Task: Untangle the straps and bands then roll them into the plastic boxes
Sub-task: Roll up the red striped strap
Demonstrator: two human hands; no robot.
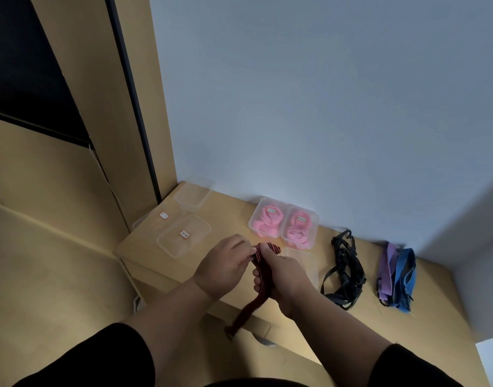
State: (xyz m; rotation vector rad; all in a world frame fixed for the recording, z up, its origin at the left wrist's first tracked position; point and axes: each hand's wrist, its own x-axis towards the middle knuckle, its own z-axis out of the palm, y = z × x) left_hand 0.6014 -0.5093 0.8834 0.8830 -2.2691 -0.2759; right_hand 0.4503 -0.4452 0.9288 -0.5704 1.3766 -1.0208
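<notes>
I am rolling the dark red striped strap (263,270) above the front of the bench (309,317): my left hand (223,268) is pinching its coiled top end while my right hand (281,277) is gripping the length below, and the loose tail is hanging down past the bench edge. Next, I judge, I should be winding the tail up tight and setting the roll into the empty clear box (302,262) just behind my right hand. Two boxes of pink bands (283,226), a black tangle (344,270) and purple-and-blue straps (397,277) are lying beyond.
</notes>
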